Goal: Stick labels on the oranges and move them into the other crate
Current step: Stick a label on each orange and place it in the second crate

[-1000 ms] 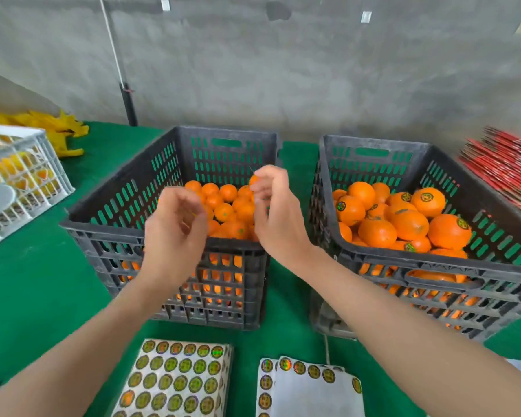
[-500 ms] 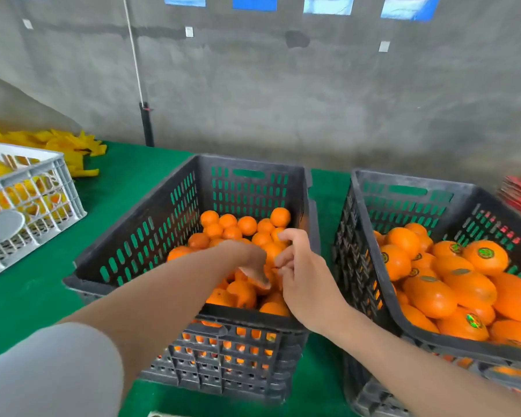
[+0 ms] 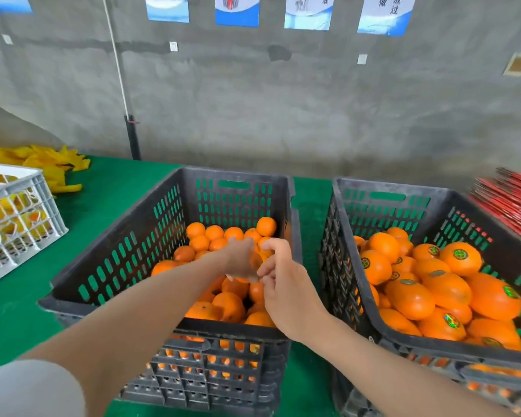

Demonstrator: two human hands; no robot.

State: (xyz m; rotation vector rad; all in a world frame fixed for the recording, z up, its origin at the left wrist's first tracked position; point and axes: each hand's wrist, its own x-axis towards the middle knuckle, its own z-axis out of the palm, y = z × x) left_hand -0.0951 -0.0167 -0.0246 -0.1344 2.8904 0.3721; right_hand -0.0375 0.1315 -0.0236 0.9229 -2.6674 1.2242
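Oranges (image 3: 214,233), small and plain, lie heaped right under our grips in the left crate (image 3: 118,236). Our left grip (image 3: 241,260) is down inside that crate, back of the hand up, fingers curled over the top of the heap. A patch of orange peel shows at its right edge, but we cannot tell whether the fingers close on a fruit or only rest there. Our right grip (image 3: 288,287) hangs just right of it, over the same crate, its fingers bent towards the left grip so that the tips of both touch. What lies between those tips is hidden, so we cannot tell if the right grip pinches anything.

Right of the right grip, just beside the first crate, stands the right crate (image 3: 382,188), piled with labelled oranges (image 3: 409,299); round green labels (image 3: 460,253) show on several. Both crates stand on the green bench (image 3: 103,182).

Far left of the left grip we see a white crate (image 3: 39,206) with yellow things inside, and beyond it a yellow heap (image 3: 57,164). Far right of the right grip lies a blurred red stack (image 3: 512,197). Beyond both grips rises a grey wall (image 3: 283,115) with posters (image 3: 236,10) along its top and a thin pole (image 3: 133,139) against it. A pale sleeve (image 3: 33,389) covers our left upper arm.
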